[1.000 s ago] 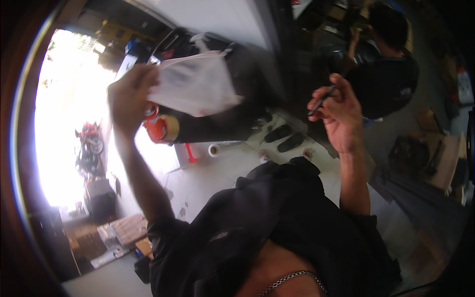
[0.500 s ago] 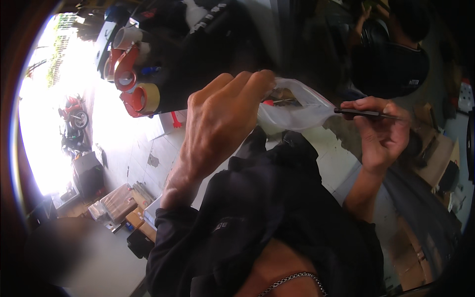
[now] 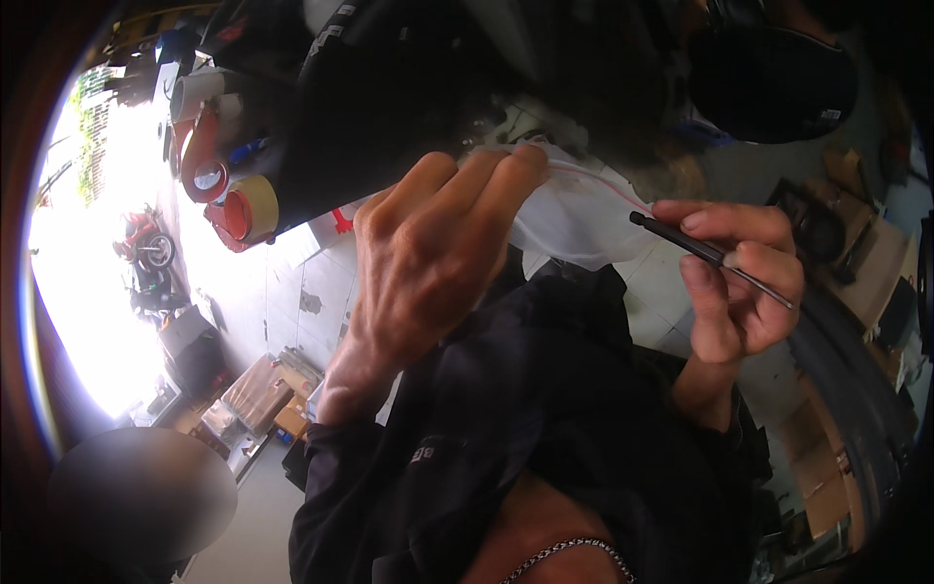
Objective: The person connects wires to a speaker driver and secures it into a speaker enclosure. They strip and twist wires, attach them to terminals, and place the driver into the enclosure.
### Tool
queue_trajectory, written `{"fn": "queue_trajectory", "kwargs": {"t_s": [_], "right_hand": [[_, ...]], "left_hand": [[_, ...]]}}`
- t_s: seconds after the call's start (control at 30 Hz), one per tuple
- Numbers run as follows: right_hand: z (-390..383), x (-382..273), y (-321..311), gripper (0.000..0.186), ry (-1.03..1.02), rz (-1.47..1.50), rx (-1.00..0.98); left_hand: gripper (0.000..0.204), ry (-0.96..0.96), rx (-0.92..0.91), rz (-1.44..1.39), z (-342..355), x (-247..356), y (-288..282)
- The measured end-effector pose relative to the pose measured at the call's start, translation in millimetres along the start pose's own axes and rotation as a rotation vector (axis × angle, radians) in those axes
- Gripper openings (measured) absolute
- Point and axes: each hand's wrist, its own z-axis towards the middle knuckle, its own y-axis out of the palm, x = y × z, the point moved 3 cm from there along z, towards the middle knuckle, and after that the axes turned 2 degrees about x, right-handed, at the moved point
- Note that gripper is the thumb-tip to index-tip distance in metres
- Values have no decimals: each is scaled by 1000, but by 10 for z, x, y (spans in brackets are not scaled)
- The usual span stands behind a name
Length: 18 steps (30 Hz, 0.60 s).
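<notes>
A translucent plastic zip bag with a pinkish-red line along its top edge hangs between my hands. My left hand is closed on the bag's left end, its fingertips partly hidden behind the knuckles. In my right hand lies a small screwdriver-like tool with a black handle and a thin metal shaft, held between thumb and fingers. The bag's right corner reaches the right index fingertip; whether that finger also pinches it I cannot tell.
At the left end of a black-covered table stand red tape dispensers and a yellowish tape roll. A person in black is at the far right. Cardboard boxes lie at right, and a motorcycle stands outside.
The bag's mouth, gaping before, now looks flatter and closer together. My right hand has lowered slightly, and the black-handled tool has tilted, its shaft end pointing down to the right.
</notes>
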Motion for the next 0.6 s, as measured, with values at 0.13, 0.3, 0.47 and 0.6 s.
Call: {"fn": "queue_trajectory", "kwargs": {"t_s": [0.13, 0.3, 0.47, 0.6], "right_hand": [[32, 66, -38, 28, -130, -169, -79], [38, 88, -47, 29, -87, -307, -120], [19, 49, -71, 27, -39, -429, -134], [75, -92, -65, 35, -39, -562, -309]], "left_hand": [[21, -65, -3, 18, 60, 19, 53], [22, -46, -1, 25, 79, 6, 90], [28, 27, 60, -11, 60, 1, 154], [30, 24, 17, -21, 98, 50, 157]]}}
